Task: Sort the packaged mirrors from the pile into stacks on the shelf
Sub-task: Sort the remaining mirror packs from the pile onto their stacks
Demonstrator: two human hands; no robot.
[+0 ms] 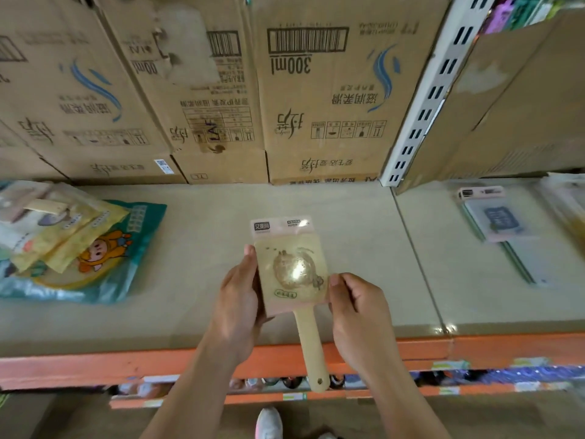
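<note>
A yellow hand mirror in clear packaging (pixel 289 267), with a pink header card and a long handle pointing toward me, hovers over the middle of the beige shelf (pixel 196 248). My left hand (pixel 239 299) grips its left edge, thumb on the front. My right hand (pixel 357 308) pinches its right lower edge. At the far left lies a pile of packaged mirrors (pixel 60 229) on a teal bag. At the right lies a stack of pale green packaged mirrors (pixel 500 226).
Upside-down printed cardboard boxes (pixel 316 99) line the back of the shelf. A white slotted upright (pixel 427 99) divides the bays. An orange beam (pixel 95 365) edges the shelf front, with small goods below. A shoe (pixel 269 423) shows on the floor.
</note>
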